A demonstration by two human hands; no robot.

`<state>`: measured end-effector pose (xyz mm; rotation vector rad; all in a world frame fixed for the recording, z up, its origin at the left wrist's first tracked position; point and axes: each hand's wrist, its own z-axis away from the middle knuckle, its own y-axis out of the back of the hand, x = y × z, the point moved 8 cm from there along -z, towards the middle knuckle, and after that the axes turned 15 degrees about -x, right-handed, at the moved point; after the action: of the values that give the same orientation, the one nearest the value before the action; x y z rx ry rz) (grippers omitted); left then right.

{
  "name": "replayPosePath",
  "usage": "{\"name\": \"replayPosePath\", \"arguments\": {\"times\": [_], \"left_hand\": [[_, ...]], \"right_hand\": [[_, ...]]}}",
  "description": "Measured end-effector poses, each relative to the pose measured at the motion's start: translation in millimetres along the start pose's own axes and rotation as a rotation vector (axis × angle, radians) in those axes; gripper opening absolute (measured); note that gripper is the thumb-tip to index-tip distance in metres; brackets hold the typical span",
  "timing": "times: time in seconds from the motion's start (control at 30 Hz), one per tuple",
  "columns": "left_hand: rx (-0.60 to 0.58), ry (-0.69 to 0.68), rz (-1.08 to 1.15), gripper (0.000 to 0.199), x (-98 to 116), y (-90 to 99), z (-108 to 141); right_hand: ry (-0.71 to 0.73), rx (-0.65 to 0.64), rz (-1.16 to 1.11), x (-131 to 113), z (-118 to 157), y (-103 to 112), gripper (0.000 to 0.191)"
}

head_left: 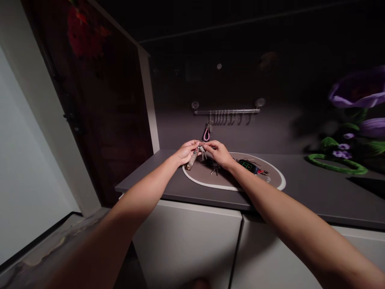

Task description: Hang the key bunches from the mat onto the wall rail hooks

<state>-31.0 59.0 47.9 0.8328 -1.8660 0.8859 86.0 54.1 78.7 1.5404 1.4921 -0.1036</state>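
My left hand (pixel 188 151) and my right hand (pixel 219 152) meet above a brown oval mat with a white rim (pixel 210 185). Between them is a bunch of keys (pixel 202 152) on a ring, pinched by the fingers of both hands. A tan strap fob (pixel 192 160) with lettering hangs from the bunch under my left hand. On the mat below lie more keys (pixel 215 171), partly hidden by my right hand. A dark pouch with green markings (pixel 249 166) lies to the right of my right wrist. Behind my hands, a pink loop keychain (pixel 206 134) hangs from a hook.
A clear rail with several hooks (pixel 227 112) is fixed to the dark back panel. Purple artificial flowers (pixel 357 94) with a green ring base (pixel 337 163) stand on the right of the grey counter (pixel 300 192). White cabinet doors (pixel 186 237) are below; a dark door (pixel 99 100) is left.
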Motion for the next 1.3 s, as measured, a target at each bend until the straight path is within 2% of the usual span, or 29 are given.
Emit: {"name": "replayPosePath", "arguments": {"times": [0.17,0.3,0.43,0.6,0.77,0.9,1.0,1.17,1.3], "left_hand": [[0.025,-0.028,-0.050,0.016,0.6,-3.5,0.0],[0.048,-0.087,-0.182,0.024,5.2,-9.4,-2.5],[0.107,-0.120,-0.500,0.025,17.8,-16.1,-9.3],[0.248,-0.185,-0.944,0.008,42.5,-30.5,-16.9],[0.391,-0.237,-1.059,0.019,45.1,-31.4,-10.5],[0.332,-0.193,-1.264,0.019,33.7,-30.9,-6.3],[0.282,-0.152,-1.406,0.019,28.0,-28.0,-6.1],[0.264,-0.142,-1.413,0.017,26.4,-22.7,-8.4],[0.270,-0.093,-1.524,0.020,25.2,-24.3,-9.9]], "right_hand": [[-0.007,0.018,-0.037,1.8,3.0,2.6,0.021],[-0.008,0.014,-0.096,4.7,6.1,5.2,0.025],[0.000,0.097,-0.083,7.3,9.3,14.7,0.028],[-0.051,0.191,-0.013,11.5,5.6,27.4,0.032],[-0.094,0.288,0.045,13.6,-11.6,50.5,0.032],[-0.144,0.338,0.052,18.2,-33.7,67.2,0.032],[-0.199,0.407,-0.038,27.6,-49.1,76.7,0.034],[-0.241,0.534,-0.161,42.0,-67.8,85.4,0.030],[-0.242,0.592,-0.338,48.9,-75.8,81.8,0.020]]}}
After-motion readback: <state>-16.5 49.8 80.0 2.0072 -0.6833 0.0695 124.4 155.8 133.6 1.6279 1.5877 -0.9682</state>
